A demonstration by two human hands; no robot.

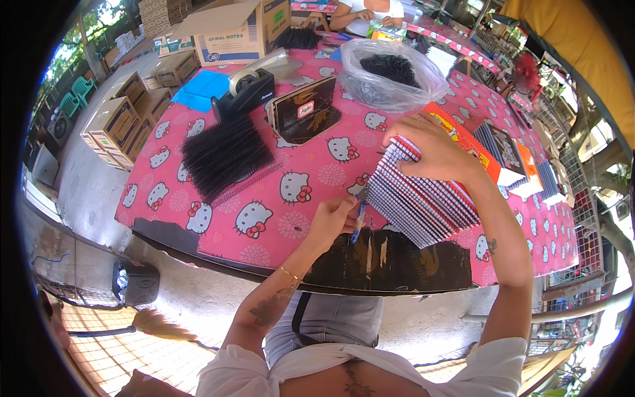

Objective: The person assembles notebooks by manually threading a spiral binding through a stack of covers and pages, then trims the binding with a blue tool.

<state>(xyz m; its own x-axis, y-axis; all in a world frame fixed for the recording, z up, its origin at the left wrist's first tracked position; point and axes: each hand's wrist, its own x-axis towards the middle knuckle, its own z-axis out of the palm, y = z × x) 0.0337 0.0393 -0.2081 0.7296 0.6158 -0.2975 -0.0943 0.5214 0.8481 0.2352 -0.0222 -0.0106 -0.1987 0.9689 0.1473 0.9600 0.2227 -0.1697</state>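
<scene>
My right hand point(430, 149) is closed over the top of a stack of spiral notebooks point(423, 198), thumb on the near side. The notebooks stand tilted at the table's near edge, their striped coil spines facing me. My left hand point(338, 218) grips blue-handled pliers point(359, 221), whose dark tip is at the stack's left end. Whether the tip touches a coil I cannot tell. Left of my hands lies a pile of black plastic coils point(225, 155). Just beyond my right hand are notebooks with red and yellow covers point(466, 135).
On the pink patterned table point(291, 228) are a black tape dispenser point(245, 96), a propped dark box point(305, 109), and a clear bag of black coils point(393, 76). More notebooks point(506, 149) line the right side. Cartons point(122, 126) stand on the floor. Another person point(367, 16) sits across.
</scene>
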